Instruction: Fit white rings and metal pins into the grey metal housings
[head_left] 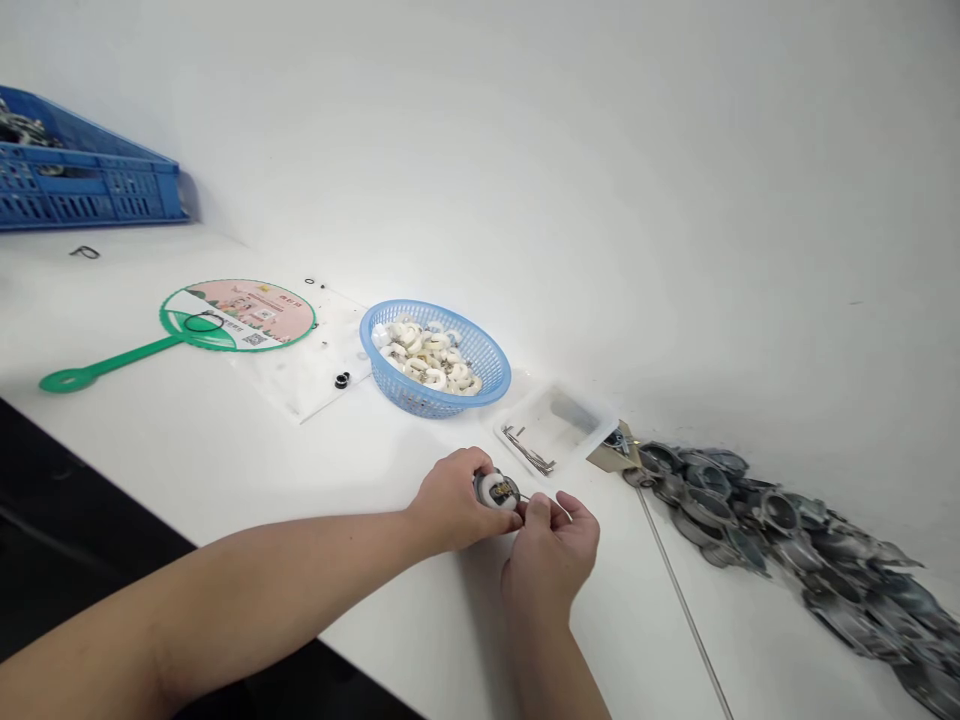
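Note:
My left hand [457, 502] is closed around a small round metal part [496, 490] with a white plastic piece and a dark, brassy middle. At its right side my right hand [553, 545] pinches a thin metal pin [524, 497], whose tip meets or nearly meets the part. Just beyond my hands stands a translucent plastic tray [592, 440] with several slim metal pins [529, 450] in it. Behind it, a blue basket [409, 395] holds many white plastic rings [435, 360].
Grey metal castings [787, 540] lie heaped along the wall at right, near a small cardboard box [615, 455]. A green-handled fan [255, 315], a plastic bag [281, 385] and black rings [342, 380] lie left. A blue crate [97, 185] stands at the far left.

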